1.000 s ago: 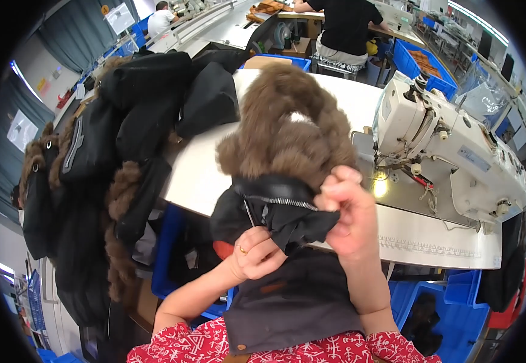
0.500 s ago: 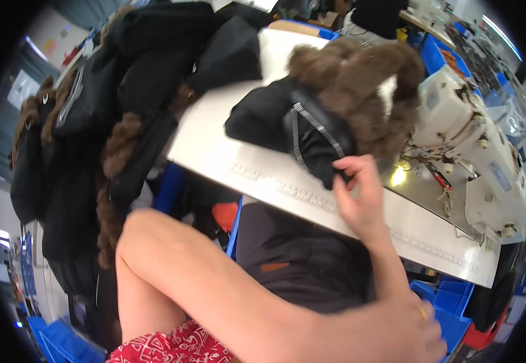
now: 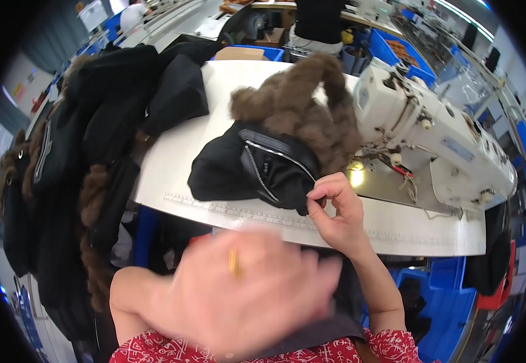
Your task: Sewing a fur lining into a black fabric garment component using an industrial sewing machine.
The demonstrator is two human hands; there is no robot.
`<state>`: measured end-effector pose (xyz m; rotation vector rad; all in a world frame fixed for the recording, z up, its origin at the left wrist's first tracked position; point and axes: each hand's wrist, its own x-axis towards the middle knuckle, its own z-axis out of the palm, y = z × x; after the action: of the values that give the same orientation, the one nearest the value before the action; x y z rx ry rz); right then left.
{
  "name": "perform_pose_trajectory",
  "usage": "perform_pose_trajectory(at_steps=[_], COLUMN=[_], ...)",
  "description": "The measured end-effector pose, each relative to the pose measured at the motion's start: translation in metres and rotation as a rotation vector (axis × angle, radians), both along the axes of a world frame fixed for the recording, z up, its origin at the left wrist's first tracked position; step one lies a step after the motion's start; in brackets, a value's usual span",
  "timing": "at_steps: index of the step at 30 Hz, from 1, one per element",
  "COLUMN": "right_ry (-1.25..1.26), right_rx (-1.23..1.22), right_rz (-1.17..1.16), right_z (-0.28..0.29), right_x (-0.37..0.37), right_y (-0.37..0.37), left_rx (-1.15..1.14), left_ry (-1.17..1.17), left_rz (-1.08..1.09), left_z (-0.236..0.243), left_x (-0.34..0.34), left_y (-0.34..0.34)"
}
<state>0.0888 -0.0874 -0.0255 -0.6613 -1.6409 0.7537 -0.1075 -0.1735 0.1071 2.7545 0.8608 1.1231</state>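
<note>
One bare hand, the right hand [image 3: 338, 215], pinches the near right edge of a black garment piece [image 3: 217, 169], thumb and fingers [image 3: 332, 183] closed narrowly on the cloth. That piece lies on the near part of a white surface [image 3: 169, 166], to the left of a white sewing machine [image 3: 456, 142]. A silver-toothed zipper [image 3: 264, 176] runs across it, its two rows of teeth spreading from a point at the far left into a V toward the near right.

The left hand [image 3: 248, 287] is raised in front of the person's body, nearer to them than the garment, with a gold-coloured ring [image 3: 234, 263] on one finger. It is badly blurred, so I cannot tell how far its fingers are spread or whether they hold anything.

Thick brown fur [image 3: 305, 106] sits against the far right side of the black piece, bending into a loop close to the machine's left end. A yellow glow [image 3: 357, 174] lights the plate beneath the machine head. Ruler markings [image 3: 245, 212] follow the surface's near edge.

On the left, a big heap of black garments [image 3: 115, 91] with brown fur trim hangs down past the surface. A blue bin [image 3: 456, 302] stands below on the near right. On the far side, a person in a black top [image 3: 318, 24] has their back to us.
</note>
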Motion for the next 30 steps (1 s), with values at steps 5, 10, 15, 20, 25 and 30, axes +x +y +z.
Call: perform_pose_trajectory(at_steps=[5, 10, 15, 20, 25, 30], right_ry=[0.349, 0.845, 0.851, 0.488, 0.043, -0.107], right_rx=[-0.046, -0.666, -0.755, -0.494, 0.039, 0.047], right_rz=[0.031, 0.277, 0.425, 0.462, 0.288, 0.197], right_z=[0.024, 0.031, 0.016, 0.032, 0.017, 0.038], right_x=[0.008, 0.028, 0.031, 0.024, 0.036, 0.041], right_y=[-0.021, -0.039, -0.045, -0.042, -0.036, -0.042], left_rx=[-0.222, 0.000, -0.032, -0.255, -0.474, -0.503], left_ry=[-0.093, -0.007, -0.074, -0.147, -0.247, -0.222], left_rz=[-0.280, -0.225, -0.194, -0.131, -0.083, -0.113], left_z=[-0.037, -0.067, -0.098, -0.093, -0.076, -0.072], left_x=[0.025, 0.020, 0.006, -0.007, 0.003, 0.004], left_y=[0.088, 0.077, 0.064, 0.062, 0.055, 0.056])
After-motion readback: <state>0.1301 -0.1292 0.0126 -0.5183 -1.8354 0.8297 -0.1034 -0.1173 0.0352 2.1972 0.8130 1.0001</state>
